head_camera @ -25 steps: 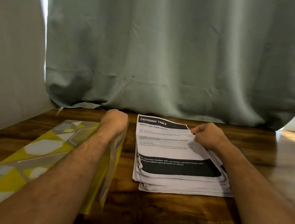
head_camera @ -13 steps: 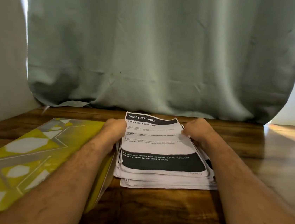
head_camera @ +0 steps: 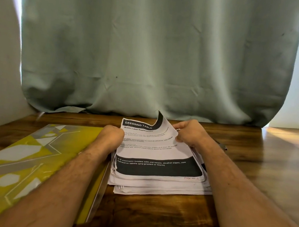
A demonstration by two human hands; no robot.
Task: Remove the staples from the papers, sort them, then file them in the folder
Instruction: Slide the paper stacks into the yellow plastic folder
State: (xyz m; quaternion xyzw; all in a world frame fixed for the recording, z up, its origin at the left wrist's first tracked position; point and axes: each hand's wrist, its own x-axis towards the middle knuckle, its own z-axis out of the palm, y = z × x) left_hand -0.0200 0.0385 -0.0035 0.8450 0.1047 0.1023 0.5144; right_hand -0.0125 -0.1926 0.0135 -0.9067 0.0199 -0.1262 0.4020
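Right hand (head_camera: 189,132) pinches far right corner of top sheet (head_camera: 152,147), corner curled upward off the paper stack (head_camera: 159,183). Left hand (head_camera: 112,137) curled in a fist at the stack's left edge, knuckles against the sheets; grip on them unclear. Stack sits mid wooden table (head_camera: 269,164), yellow patterned folder (head_camera: 28,155) just left, under left forearm
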